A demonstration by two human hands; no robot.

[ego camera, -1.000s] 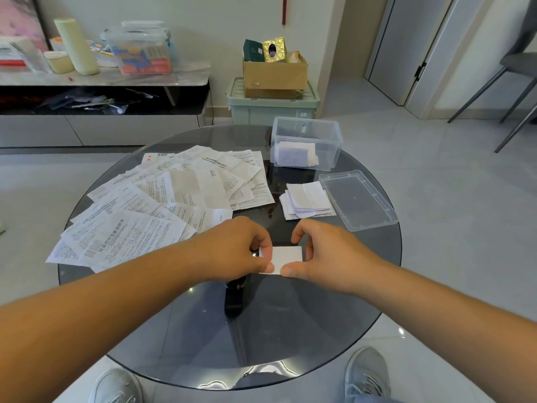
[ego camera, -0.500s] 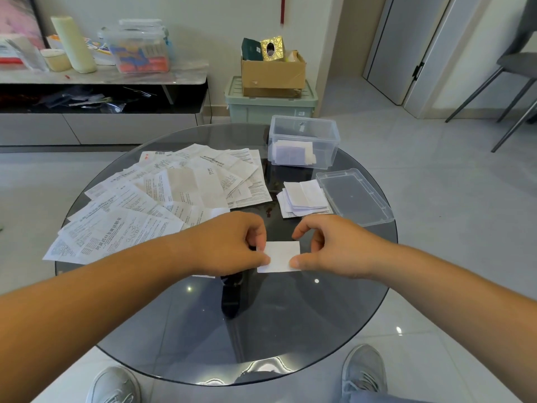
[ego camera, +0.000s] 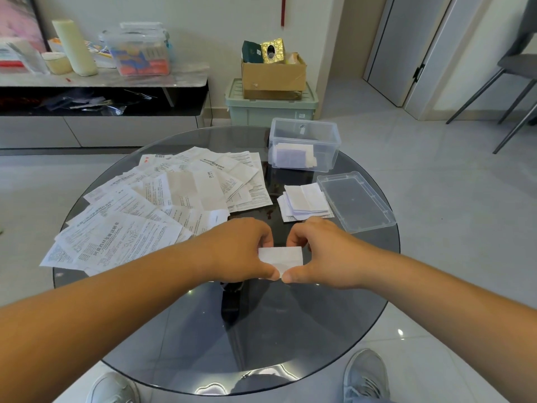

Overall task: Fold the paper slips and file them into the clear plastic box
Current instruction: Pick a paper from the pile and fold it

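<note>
1. Both hands are working over the middle of the glass counter (ego camera: 276,330). The left hand (ego camera: 241,251) and the right hand (ego camera: 322,254) are each pinching one end of a small white slip (ego camera: 280,257), thumbs nearly meeting at its near edge.
2. So each grip is clamped on the slip, which is showing a faint crease across it. My read is that a fold is being pressed in.
3. The clear plastic box (ego camera: 328,146) is standing open at the far side, well apart from the hands, with folded pieces lying inside. Its lid (ego camera: 356,200) is lying nearer, with a stack of folded slips (ego camera: 305,200) right up against it.
4. A wide spread of unfolded slips (ego camera: 162,205) is waiting on the left.
5. The risks I'm seeing:
   - An uneven pull between the two hands skewing the crease or tearing the thin paper.
   - The reach to the box brushing the folded stack and scattering it.
   - A loose fold springing open inside the box.
</note>
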